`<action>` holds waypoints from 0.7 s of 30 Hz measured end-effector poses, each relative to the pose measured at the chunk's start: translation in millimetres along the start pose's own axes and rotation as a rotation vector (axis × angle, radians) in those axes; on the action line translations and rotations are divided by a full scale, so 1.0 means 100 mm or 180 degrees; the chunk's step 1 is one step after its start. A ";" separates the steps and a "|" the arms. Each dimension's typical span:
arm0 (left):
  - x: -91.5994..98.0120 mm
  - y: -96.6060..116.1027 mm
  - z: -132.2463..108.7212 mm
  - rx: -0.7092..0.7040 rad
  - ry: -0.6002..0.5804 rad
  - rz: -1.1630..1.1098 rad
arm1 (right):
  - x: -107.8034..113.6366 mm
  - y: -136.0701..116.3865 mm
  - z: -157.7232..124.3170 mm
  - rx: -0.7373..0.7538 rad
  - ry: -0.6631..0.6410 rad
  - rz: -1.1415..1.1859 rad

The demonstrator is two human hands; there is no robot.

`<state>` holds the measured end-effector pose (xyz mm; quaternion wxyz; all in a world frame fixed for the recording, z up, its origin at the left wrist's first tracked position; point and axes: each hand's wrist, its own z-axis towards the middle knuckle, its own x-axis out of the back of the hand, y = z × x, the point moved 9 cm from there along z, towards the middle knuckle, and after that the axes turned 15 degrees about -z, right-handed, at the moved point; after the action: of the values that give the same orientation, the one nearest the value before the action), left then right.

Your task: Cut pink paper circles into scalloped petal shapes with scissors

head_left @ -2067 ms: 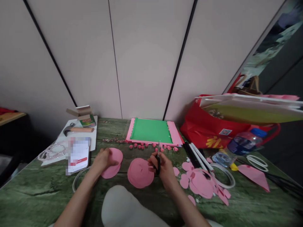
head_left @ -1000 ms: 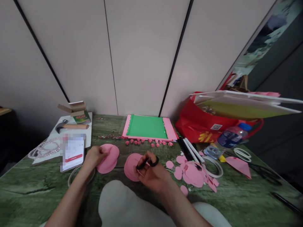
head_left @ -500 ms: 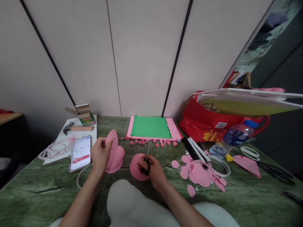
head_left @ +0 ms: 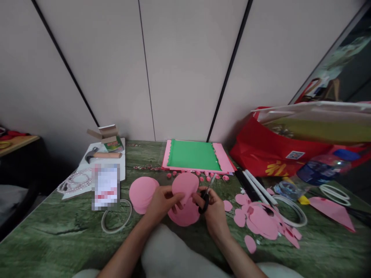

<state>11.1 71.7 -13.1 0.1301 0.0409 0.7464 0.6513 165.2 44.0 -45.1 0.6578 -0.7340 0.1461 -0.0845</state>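
Note:
A pink paper circle [head_left: 185, 184] is pinched at its lower left edge by my left hand [head_left: 164, 202]. My right hand [head_left: 213, 210] grips black-handled scissors [head_left: 204, 201] with the blades pointing up and away; its fingertips are at the circle's lower right edge. Beneath both hands lies a stack of pink paper circles [head_left: 185, 218], partly covered by the held one. To the left of my left hand another stack of pink circles [head_left: 141, 194] rests on the table.
Pink paper scraps [head_left: 262, 220] and tape rolls [head_left: 292, 210] lie to the right, near a water bottle [head_left: 321, 170] and a red bag [head_left: 261, 146]. Small pink rolls [head_left: 208, 178] line the green sheet [head_left: 193, 154]. A hammer [head_left: 104, 155] and a phone [head_left: 106, 185] are left.
My left hand has moved right from the left stack, bringing a pink circle over the middle stack. My right hand, still with the scissors, meets it there. The view has shifted left.

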 end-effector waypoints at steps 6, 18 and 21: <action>0.01 -0.06 0.00 0.0054 0.0205 0.0124 | 0.08 -0.16 -0.03 0.0176 0.0220 -0.0005; 0.13 0.14 -0.06 -0.0230 0.0561 -0.0605 | -0.45 -0.09 -0.33 -0.0147 -0.1647 -0.0340; 0.04 0.12 -0.05 -0.0147 0.0336 -0.0522 | -0.47 -0.18 -0.36 -0.0108 -0.1739 -0.0250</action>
<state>4.7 69.2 -1.7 0.1444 -0.0577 0.7379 0.6568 111.7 27.0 -20.2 0.6567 -0.7456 -0.0639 0.0936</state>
